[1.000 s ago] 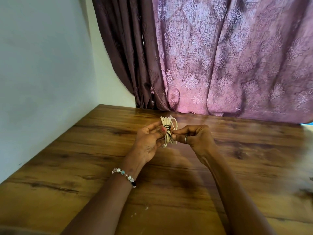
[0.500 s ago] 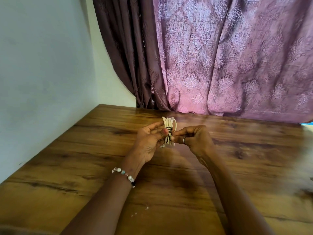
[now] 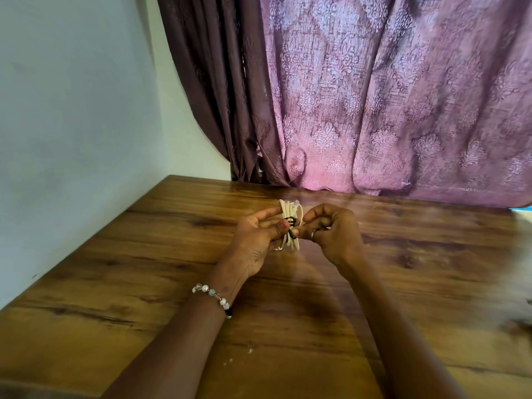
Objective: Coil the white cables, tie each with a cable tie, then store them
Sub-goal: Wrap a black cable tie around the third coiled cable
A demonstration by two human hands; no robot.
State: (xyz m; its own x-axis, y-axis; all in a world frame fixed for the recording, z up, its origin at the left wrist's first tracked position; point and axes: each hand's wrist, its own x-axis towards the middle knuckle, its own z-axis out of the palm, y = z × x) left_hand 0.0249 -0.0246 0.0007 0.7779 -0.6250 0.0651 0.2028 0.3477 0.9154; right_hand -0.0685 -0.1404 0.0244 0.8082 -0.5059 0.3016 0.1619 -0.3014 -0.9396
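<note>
A coiled white cable [image 3: 290, 210] stands upright between my hands above the wooden table [image 3: 172, 254]. Around its middle runs a black cable tie [image 3: 291, 223]. My left hand [image 3: 256, 240] grips the coil from the left, thumb pressed on the bundle next to the tie. My right hand [image 3: 331, 234], a ring on one finger, pinches the tie from the right with thumb and curled fingers. The lower loops of the coil stick out below my fingers; part of the coil is hidden by them.
A purple patterned curtain [image 3: 374, 110] hangs behind the table's far edge. A pale wall [image 3: 72, 125] borders the table on the left. Small white crumbs [image 3: 249, 350] lie on the wood near me. A blurred object [image 3: 526, 309] shows at the right edge.
My hands have drawn slightly closer around the coil. The right fingers have curled tighter on the black tie.
</note>
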